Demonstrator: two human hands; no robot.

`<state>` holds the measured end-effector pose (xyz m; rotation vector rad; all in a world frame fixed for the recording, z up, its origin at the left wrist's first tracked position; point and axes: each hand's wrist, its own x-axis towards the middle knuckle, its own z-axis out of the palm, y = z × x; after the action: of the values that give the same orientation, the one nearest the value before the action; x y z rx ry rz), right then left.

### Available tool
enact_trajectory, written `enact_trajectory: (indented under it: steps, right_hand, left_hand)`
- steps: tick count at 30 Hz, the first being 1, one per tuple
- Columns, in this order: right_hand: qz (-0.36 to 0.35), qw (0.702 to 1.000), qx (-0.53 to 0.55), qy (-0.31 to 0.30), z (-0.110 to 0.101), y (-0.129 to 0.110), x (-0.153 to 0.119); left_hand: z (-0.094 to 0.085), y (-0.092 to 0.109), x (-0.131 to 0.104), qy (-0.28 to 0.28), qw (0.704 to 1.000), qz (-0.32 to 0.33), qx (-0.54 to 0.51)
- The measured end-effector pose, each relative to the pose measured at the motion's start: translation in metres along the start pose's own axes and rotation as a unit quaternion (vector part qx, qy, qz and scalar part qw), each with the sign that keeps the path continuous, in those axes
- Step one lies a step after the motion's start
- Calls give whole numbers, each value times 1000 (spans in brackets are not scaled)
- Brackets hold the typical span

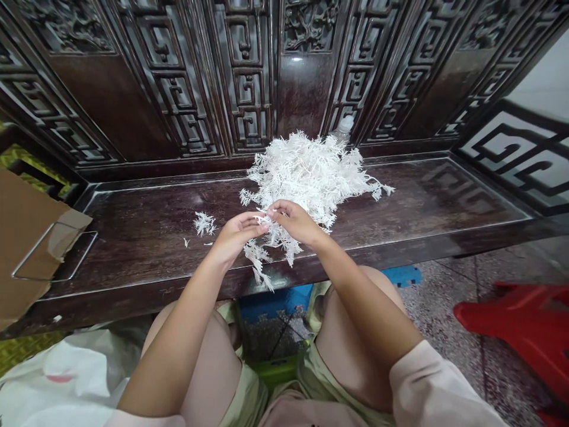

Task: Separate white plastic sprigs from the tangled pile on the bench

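A large heap of white artificial plant sprigs (pixel 306 169) lies on the dark wooden bench, against its carved back. In front of the heap, my left hand (pixel 242 231) and my right hand (pixel 293 219) meet, thumbs and fingers closed on a white sprig (pixel 255 258). Its feathery tips hang down over the front of the seat. The exact spot where the fingers pinch is partly hidden. To the left of my left hand lies a small loose sprig (pixel 204 223), with tiny white scraps beside it.
A clear bottle with a white cap (pixel 344 127) stands behind the heap. At the left, a cardboard piece (pixel 33 243) and a metal wire frame (pixel 57 252) rest on the bench. A white bag (pixel 66 373) sits lower left; a red plastic stool (pixel 520 326) is at right.
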<state>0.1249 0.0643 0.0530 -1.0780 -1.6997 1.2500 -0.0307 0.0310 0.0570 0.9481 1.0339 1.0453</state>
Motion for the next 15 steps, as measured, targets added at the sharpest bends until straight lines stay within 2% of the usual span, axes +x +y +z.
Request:
enact_trajectory:
  steps: [4,7,10,15]
  right_hand:
    - [49,998,20,-27,2,0,-4]
    - [71,996,25,-51,3,-2,-6]
    - [38,998,-15,-56,2,-5,-6]
    - [-22,996,-74,-49,0,-7,-4]
  left_hand:
    - [4,-2,2,58,997,1,-49]
    - [5,-2,3,52,995,-9,-86]
    - [2,-2,3,41,996,1,-85]
    - [-1,-4,4,25,999,31,-27]
